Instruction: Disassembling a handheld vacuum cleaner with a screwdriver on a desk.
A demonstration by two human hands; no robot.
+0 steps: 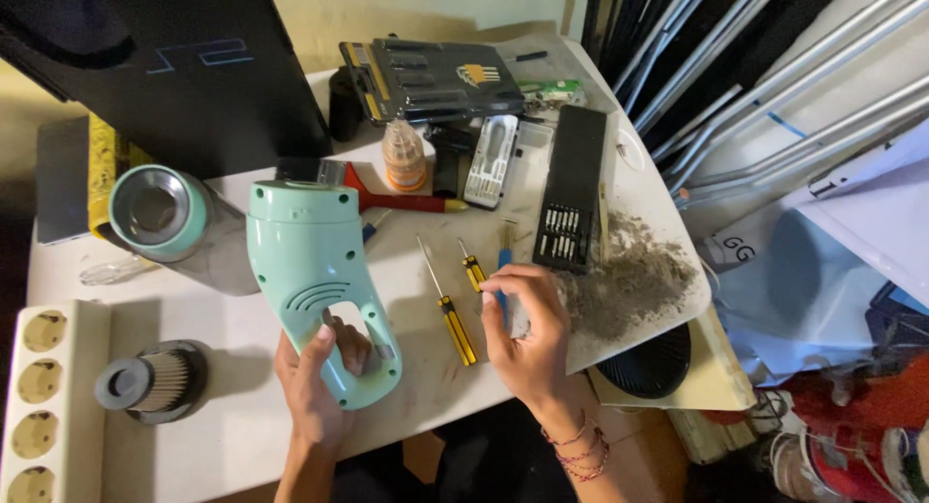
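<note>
Left hand: the left hand (319, 372) is wrapped through the handle loop of the mint-green handheld vacuum body (314, 281), thumb over the front, gripping it firmly.
Vacuum body: it lies tilted over the white desk (194, 435), its flat end pointing away from the person, its handle end near the desk's front edge.
Right hand: the right hand (527, 334) hovers to the right of the vacuum body, fingers curled and pinched on the blue-handled screwdriver (504, 271); the grip looks closed, though the fingers hide most of the tool.
Screwdrivers: the long yellow-handled screwdriver (455, 324) lies between the two hands, and the short yellow-handled screwdriver (472, 269) sits just beside the right hand's fingertips.
Dust: a grey dust pile (634, 276) spreads just right of the right hand.
Filter: a pleated round filter (155, 379) rests well left of the left hand, near the cream power strip (44, 397).
Cup: a clear dust cup with a mint rim (164, 218) lies left of the vacuum body.
</note>
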